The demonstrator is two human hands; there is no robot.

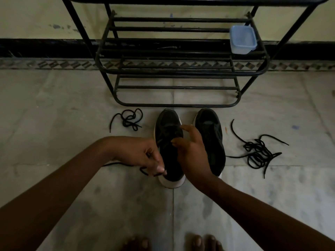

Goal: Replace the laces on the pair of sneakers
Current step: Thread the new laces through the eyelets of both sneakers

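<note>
Two black sneakers sit side by side on the tiled floor [72, 105], toes toward a black metal shoe rack [181, 69], which stands just beyond them. The worked sneaker [169, 160] is on the person's left, the second sneaker [211, 140] just beside it on the right. Left hand [145, 156] is at the worked sneaker's heel, fingers curled and pinching a black lace [116, 162]. That lace loops under the hand and trails off left along the floor. Right hand [190, 153] is draped over the same sneaker, thumb and fingertips on the lacing area. It's black on black in dim light, so I can't tell if it's pinching anything there. It also covers part of the gap between the shoes and the second sneaker's inner side. Loose lace tangle [128, 119] lies on the floor left of the toes. A bigger lace heap [257, 153] lies right of the second sneaker, one strand running back toward it. A clear plastic container [243, 39] sits on the rack's right end. The rack's top is cut off by the frame. Bare toes [203, 241] show at the bottom edge, partly cropped. Eyelets are not readable on either shoe.
</note>
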